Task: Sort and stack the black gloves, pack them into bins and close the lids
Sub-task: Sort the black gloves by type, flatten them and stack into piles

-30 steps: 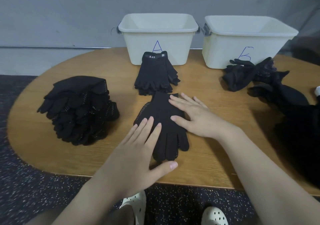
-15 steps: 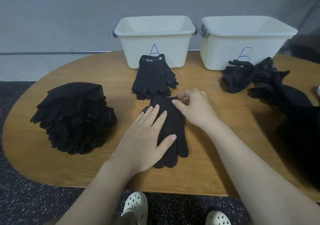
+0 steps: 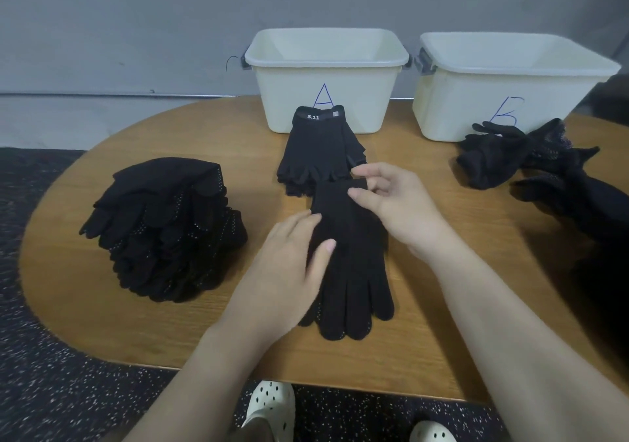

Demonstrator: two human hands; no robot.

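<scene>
A black dotted glove lies flat on the wooden table, its fingers pointing toward me. My left hand rests on the glove's left side, thumb across the knit and fingertips at its edge. My right hand pinches the glove's cuff between thumb and curled fingers. Just beyond the cuff sits a neat stack of black gloves labelled 5.11, in front of bin A. Bin B stands open to its right. No lids are visible.
A tall stack of black dotted gloves sits at the table's left. A loose heap of unsorted black gloves spreads from bin B along the right edge. A grey wall rises behind the bins. My white shoes show below the table's front edge.
My right hand moved from lying flat on the glove up to its cuff and curled to pinch it. My left hand slid forward along the glove's left side.
</scene>
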